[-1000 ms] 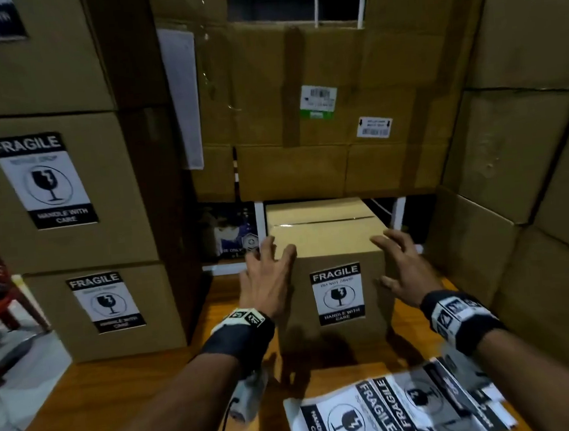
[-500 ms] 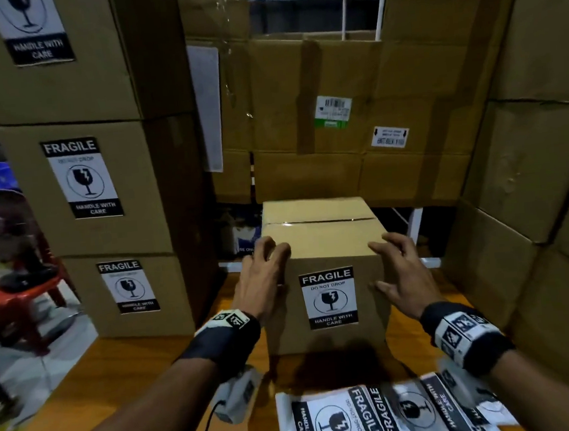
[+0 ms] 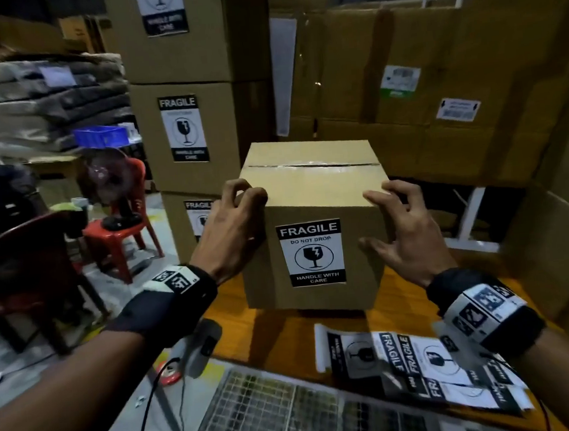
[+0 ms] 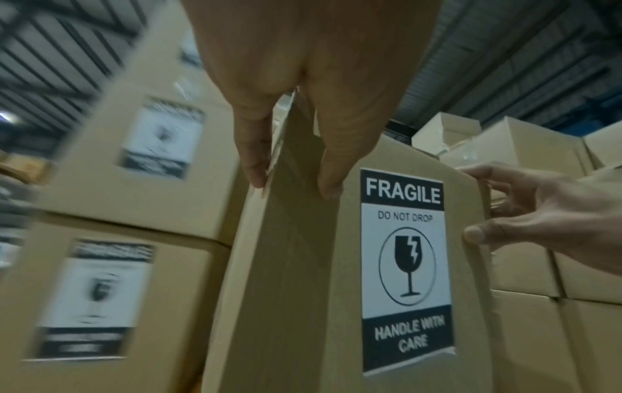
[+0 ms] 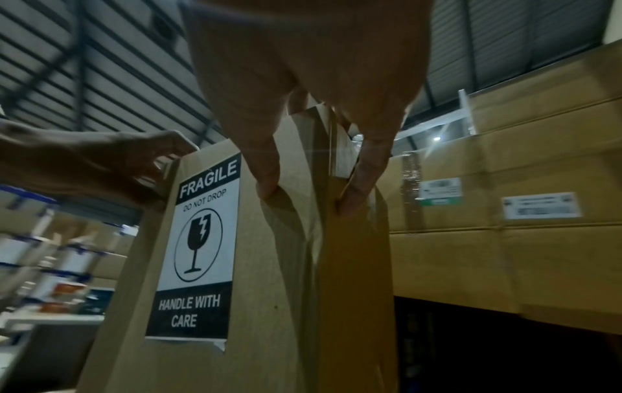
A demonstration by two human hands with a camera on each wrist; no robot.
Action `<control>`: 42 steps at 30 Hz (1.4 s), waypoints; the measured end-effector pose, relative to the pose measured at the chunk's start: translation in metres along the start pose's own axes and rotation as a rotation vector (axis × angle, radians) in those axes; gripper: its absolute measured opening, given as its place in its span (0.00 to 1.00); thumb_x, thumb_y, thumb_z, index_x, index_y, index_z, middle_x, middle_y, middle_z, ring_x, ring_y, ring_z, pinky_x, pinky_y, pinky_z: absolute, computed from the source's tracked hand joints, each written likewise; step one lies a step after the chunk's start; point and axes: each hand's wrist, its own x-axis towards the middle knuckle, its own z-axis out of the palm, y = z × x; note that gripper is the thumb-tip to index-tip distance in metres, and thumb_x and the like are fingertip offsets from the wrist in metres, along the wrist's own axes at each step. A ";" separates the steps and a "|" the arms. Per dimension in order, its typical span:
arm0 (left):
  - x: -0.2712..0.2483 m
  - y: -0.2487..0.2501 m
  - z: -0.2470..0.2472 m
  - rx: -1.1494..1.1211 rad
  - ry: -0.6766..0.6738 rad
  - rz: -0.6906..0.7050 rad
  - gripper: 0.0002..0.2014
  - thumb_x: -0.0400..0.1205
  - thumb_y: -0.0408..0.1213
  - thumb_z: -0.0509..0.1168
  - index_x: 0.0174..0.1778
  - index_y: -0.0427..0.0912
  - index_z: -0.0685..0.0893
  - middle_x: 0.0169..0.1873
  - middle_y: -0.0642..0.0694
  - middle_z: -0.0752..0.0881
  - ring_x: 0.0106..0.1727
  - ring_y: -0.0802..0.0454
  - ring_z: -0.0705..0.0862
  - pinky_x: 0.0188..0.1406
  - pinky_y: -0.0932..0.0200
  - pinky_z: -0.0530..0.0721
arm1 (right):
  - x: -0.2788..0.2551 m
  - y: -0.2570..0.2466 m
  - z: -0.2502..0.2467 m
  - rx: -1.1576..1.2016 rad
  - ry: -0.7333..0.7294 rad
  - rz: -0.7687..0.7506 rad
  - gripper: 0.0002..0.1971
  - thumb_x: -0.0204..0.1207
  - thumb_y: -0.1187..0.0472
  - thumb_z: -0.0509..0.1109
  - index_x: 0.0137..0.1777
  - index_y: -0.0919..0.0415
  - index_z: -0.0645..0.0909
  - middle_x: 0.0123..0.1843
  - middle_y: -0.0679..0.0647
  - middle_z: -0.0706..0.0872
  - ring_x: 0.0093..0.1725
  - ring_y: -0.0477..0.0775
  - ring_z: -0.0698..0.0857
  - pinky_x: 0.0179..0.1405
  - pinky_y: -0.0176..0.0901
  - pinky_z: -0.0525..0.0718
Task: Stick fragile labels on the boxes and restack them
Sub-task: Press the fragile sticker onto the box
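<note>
The small brown cardboard box (image 3: 315, 226), its top seam taped and a black-and-white fragile label (image 3: 310, 253) stuck upright on the near face, sits between both hands just above or barely on the orange-brown wooden table (image 3: 287, 339); whether its base touches the wood I cannot tell. The left hand (image 3: 231, 235) clamps the upper left corner, fingers curled over the top edge and palm against the side, thumb on the labelled face in the left wrist view. The right hand (image 3: 403, 236) holds the upper right edge with fingers spread and bent, thumb pressing the front face near the label. Both grips are high on the box, so it could swing or slip out if it is heavy, and a drop is just what the label warns against. To the left stands a stack of labelled brown boxes (image 3: 193, 134), probably where this one belongs; misjudging the height could knock that stack. Loose fragile label sheets (image 3: 423, 364) lie on the table nearest the person, under the right forearm, and a sweep of the arm could scatter them.
</note>
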 end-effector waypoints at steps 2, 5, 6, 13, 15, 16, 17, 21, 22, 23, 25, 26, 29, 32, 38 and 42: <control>-0.015 -0.014 -0.015 0.027 0.017 0.004 0.36 0.71 0.30 0.80 0.67 0.52 0.67 0.72 0.41 0.65 0.56 0.32 0.80 0.50 0.35 0.87 | -0.004 -0.021 0.008 0.019 0.009 -0.030 0.39 0.66 0.53 0.85 0.75 0.49 0.71 0.77 0.57 0.65 0.66 0.66 0.78 0.59 0.65 0.86; -0.034 -0.035 -0.031 0.034 0.020 -0.019 0.34 0.71 0.29 0.80 0.67 0.51 0.68 0.71 0.42 0.65 0.54 0.33 0.80 0.49 0.35 0.88 | -0.013 -0.051 0.018 0.028 0.034 -0.088 0.37 0.66 0.51 0.85 0.73 0.50 0.73 0.74 0.58 0.65 0.64 0.65 0.77 0.56 0.63 0.87; -0.037 -0.040 -0.035 0.028 0.017 -0.026 0.35 0.71 0.30 0.80 0.68 0.51 0.68 0.71 0.42 0.65 0.56 0.34 0.80 0.51 0.35 0.88 | -0.015 -0.059 0.020 0.026 0.042 -0.094 0.37 0.66 0.50 0.85 0.73 0.50 0.73 0.74 0.58 0.65 0.64 0.65 0.76 0.56 0.63 0.87; -0.058 -0.047 -0.054 -0.025 0.000 0.053 0.38 0.69 0.31 0.80 0.69 0.52 0.67 0.72 0.42 0.64 0.63 0.33 0.77 0.58 0.37 0.87 | -0.035 -0.084 0.014 0.015 0.048 -0.033 0.38 0.65 0.54 0.85 0.75 0.50 0.72 0.76 0.57 0.64 0.68 0.65 0.75 0.57 0.66 0.87; -0.069 -0.053 -0.062 -0.040 -0.018 0.090 0.37 0.68 0.33 0.81 0.68 0.50 0.68 0.70 0.43 0.64 0.62 0.34 0.77 0.57 0.37 0.87 | -0.044 -0.098 0.014 0.006 0.044 -0.016 0.38 0.66 0.53 0.84 0.75 0.50 0.72 0.77 0.57 0.64 0.68 0.65 0.76 0.55 0.64 0.88; -0.076 -0.056 -0.066 -0.044 -0.031 0.092 0.37 0.67 0.34 0.81 0.68 0.50 0.68 0.70 0.44 0.64 0.62 0.35 0.77 0.57 0.37 0.87 | -0.050 -0.106 0.015 0.000 0.037 -0.010 0.38 0.66 0.52 0.84 0.76 0.50 0.72 0.77 0.57 0.64 0.67 0.65 0.76 0.53 0.63 0.89; -0.083 -0.062 -0.070 -0.049 -0.048 0.090 0.38 0.67 0.35 0.82 0.68 0.51 0.68 0.70 0.45 0.64 0.62 0.36 0.77 0.57 0.37 0.87 | -0.055 -0.115 0.019 -0.003 0.029 -0.007 0.38 0.66 0.52 0.84 0.76 0.50 0.72 0.78 0.58 0.63 0.67 0.65 0.76 0.52 0.61 0.90; -0.111 -0.092 -0.087 -0.046 -0.088 0.090 0.40 0.67 0.38 0.84 0.68 0.53 0.66 0.71 0.46 0.63 0.61 0.37 0.78 0.56 0.38 0.87 | -0.073 -0.153 0.043 0.024 0.016 0.012 0.38 0.67 0.51 0.83 0.77 0.50 0.72 0.78 0.58 0.63 0.66 0.61 0.76 0.50 0.54 0.91; -0.118 -0.102 -0.092 -0.046 -0.094 0.085 0.41 0.67 0.38 0.84 0.68 0.53 0.65 0.71 0.46 0.63 0.61 0.37 0.79 0.57 0.38 0.87 | -0.076 -0.164 0.052 0.034 0.014 0.019 0.39 0.67 0.51 0.83 0.77 0.50 0.72 0.78 0.58 0.63 0.65 0.60 0.76 0.50 0.52 0.91; -0.124 -0.111 -0.095 -0.046 -0.101 0.074 0.41 0.66 0.38 0.84 0.68 0.54 0.64 0.71 0.46 0.63 0.62 0.36 0.79 0.57 0.38 0.87 | -0.078 -0.172 0.061 0.046 0.007 0.022 0.39 0.67 0.51 0.83 0.77 0.49 0.71 0.78 0.58 0.63 0.64 0.59 0.76 0.49 0.51 0.92; -0.137 -0.134 -0.103 -0.044 -0.111 0.050 0.41 0.66 0.38 0.84 0.68 0.54 0.65 0.71 0.46 0.63 0.62 0.36 0.79 0.57 0.38 0.87 | -0.077 -0.191 0.081 0.070 -0.011 0.017 0.39 0.67 0.49 0.83 0.77 0.47 0.70 0.79 0.57 0.62 0.64 0.60 0.77 0.47 0.51 0.92; -0.142 -0.145 -0.106 -0.040 -0.112 0.038 0.41 0.66 0.38 0.84 0.69 0.53 0.66 0.71 0.45 0.64 0.62 0.36 0.80 0.56 0.38 0.88 | -0.074 -0.199 0.091 0.080 -0.019 0.013 0.39 0.68 0.49 0.82 0.77 0.45 0.69 0.79 0.56 0.62 0.65 0.60 0.77 0.48 0.51 0.92; -0.150 -0.182 -0.112 -0.017 -0.109 0.010 0.40 0.66 0.35 0.84 0.70 0.49 0.69 0.71 0.45 0.65 0.59 0.36 0.80 0.54 0.38 0.88 | -0.062 -0.224 0.121 0.066 -0.032 0.025 0.38 0.68 0.50 0.83 0.76 0.43 0.68 0.78 0.53 0.62 0.66 0.58 0.75 0.49 0.53 0.90; -0.153 -0.219 -0.113 -0.008 -0.105 -0.005 0.40 0.66 0.32 0.83 0.70 0.48 0.70 0.72 0.43 0.65 0.58 0.35 0.81 0.54 0.37 0.88 | -0.050 -0.247 0.151 0.040 -0.049 0.046 0.38 0.67 0.52 0.84 0.74 0.42 0.68 0.77 0.52 0.62 0.66 0.56 0.74 0.51 0.50 0.90; -0.147 -0.277 -0.099 0.001 -0.136 -0.056 0.41 0.64 0.29 0.83 0.70 0.47 0.70 0.72 0.42 0.65 0.54 0.32 0.83 0.51 0.37 0.88 | -0.029 -0.274 0.198 -0.002 -0.104 0.089 0.35 0.71 0.55 0.82 0.74 0.42 0.69 0.77 0.53 0.62 0.70 0.58 0.73 0.56 0.47 0.88; -0.131 -0.304 -0.089 -0.015 -0.142 -0.076 0.41 0.64 0.28 0.82 0.69 0.47 0.69 0.72 0.43 0.65 0.52 0.32 0.83 0.48 0.36 0.88 | -0.014 -0.285 0.217 -0.032 -0.118 0.133 0.34 0.73 0.60 0.79 0.76 0.42 0.69 0.79 0.53 0.61 0.71 0.59 0.72 0.57 0.46 0.86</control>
